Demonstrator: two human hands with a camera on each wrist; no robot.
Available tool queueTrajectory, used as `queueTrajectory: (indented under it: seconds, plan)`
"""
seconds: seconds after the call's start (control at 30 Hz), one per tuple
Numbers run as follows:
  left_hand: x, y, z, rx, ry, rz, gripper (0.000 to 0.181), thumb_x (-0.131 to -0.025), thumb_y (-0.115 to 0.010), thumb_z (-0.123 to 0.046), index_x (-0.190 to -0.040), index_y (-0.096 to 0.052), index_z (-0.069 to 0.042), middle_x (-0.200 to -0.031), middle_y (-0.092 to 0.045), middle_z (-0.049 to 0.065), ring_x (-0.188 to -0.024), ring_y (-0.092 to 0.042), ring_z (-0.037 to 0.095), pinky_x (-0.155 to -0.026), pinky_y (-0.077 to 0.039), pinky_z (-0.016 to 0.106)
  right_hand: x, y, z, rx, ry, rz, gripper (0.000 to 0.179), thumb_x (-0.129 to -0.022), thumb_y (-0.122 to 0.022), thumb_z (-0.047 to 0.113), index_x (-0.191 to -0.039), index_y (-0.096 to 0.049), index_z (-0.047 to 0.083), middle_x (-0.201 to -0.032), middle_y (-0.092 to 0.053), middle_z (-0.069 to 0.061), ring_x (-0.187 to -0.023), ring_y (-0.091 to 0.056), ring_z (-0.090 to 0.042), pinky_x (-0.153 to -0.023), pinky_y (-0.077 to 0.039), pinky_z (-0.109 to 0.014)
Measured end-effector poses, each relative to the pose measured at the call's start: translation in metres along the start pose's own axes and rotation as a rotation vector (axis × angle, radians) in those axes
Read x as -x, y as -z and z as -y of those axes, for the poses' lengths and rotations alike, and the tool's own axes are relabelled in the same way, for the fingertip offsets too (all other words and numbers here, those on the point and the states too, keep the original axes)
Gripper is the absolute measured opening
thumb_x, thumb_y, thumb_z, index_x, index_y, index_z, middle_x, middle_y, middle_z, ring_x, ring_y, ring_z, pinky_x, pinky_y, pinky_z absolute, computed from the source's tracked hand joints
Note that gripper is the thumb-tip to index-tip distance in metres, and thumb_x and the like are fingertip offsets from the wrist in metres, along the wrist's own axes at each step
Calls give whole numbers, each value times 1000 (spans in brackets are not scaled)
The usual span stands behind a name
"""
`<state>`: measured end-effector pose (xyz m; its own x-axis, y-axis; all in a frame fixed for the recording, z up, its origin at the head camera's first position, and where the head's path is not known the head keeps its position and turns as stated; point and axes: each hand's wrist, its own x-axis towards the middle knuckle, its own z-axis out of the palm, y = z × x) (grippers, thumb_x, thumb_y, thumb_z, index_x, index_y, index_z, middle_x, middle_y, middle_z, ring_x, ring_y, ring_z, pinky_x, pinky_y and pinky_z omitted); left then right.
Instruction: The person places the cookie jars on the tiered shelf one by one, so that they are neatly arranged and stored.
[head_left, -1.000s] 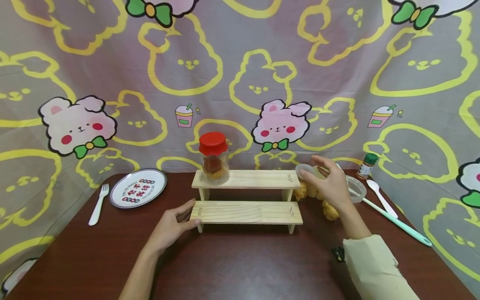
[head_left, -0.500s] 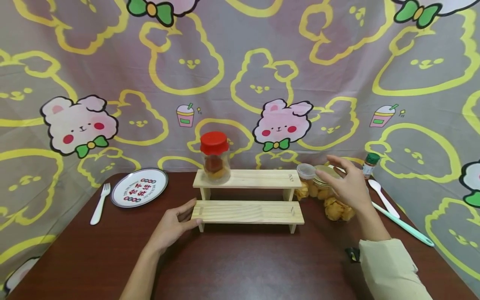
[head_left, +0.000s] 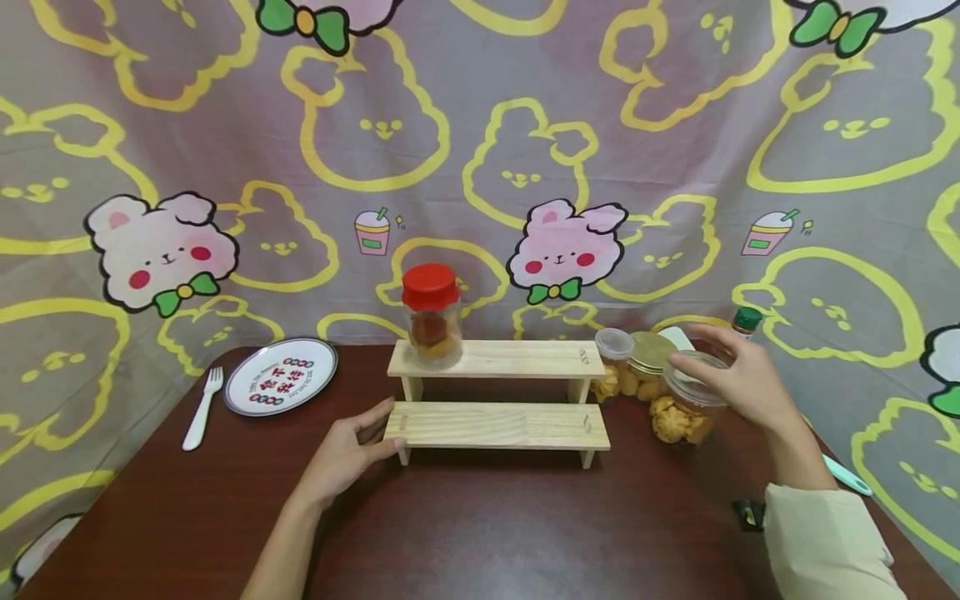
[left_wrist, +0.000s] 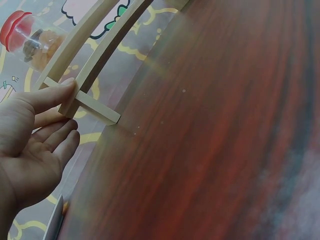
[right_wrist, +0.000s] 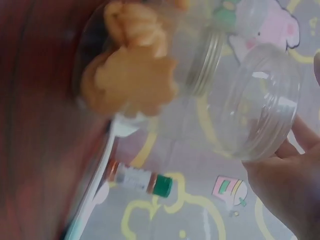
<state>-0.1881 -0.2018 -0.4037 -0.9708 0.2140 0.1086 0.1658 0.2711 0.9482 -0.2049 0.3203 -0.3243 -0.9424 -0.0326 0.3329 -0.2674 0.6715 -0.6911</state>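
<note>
A two-tier wooden shelf stands mid-table. My left hand pinches the left end of its lower board; in the left wrist view the thumb lies on the wood. On the upper board sits a clear red-lidded jar with dark and golden contents. My right hand is over a clear plastic jar of cookies, thumb and fingers spread about its lid. No firm grip shows there. Left of it stand a gold-lidded jar and a smaller clear-lidded jar.
At the left lie a white fork and a round plate. A green-capped spice bottle stands behind my right hand. A mint-green handle shows at the right, partly covered by the arm. Patterned cloth hangs behind the table.
My right hand has moved right, from beside the small clear-lidded jar, past the gold lid, to the cookie jar's lid. The left hand keeps its hold on the shelf.
</note>
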Motion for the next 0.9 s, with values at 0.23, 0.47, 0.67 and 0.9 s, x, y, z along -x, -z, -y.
queueTrajectory:
  seconds: [0.23, 0.47, 0.67, 0.9]
  plan:
    - [0, 0, 0, -3, 11, -5, 71, -90, -78, -10, -148, -43, 9, -155, -41, 21, -139, -43, 31, -111, -40, 38, 3, 6, -9, 114, -42, 100, 76, -93, -74, 41, -148, -46, -2, -140, -54, -30, -123, -54, -44, -91, -47, -38]
    - [1, 0, 1, 1, 11, -4, 70, -90, -78, -8, -148, -42, 10, -154, -40, 22, -140, -42, 31, -111, -39, 38, 3, 6, -11, 65, -63, 209, 83, -94, -72, 40, -152, -36, -7, -152, -37, -35, -133, -43, -55, -107, -39, -64]
    - [1, -1, 0, 1, 14, -4, 71, -90, -78, -8, -148, -42, 10, -154, -41, 23, -140, -42, 31, -112, -39, 39, 2, 4, -14, 75, -62, 225, 85, -93, -74, 41, -151, -35, -7, -152, -37, -35, -133, -40, -59, -107, -37, -68]
    - [1, 0, -1, 6, 21, -3, 71, -90, -78, -9, -149, -42, 9, -155, -40, 21, -140, -42, 30, -112, -39, 38, 3, 4, -15, 58, -59, 229, 89, -90, -78, 37, -152, -33, -7, -152, -36, -35, -135, -37, -60, -106, -37, -70]
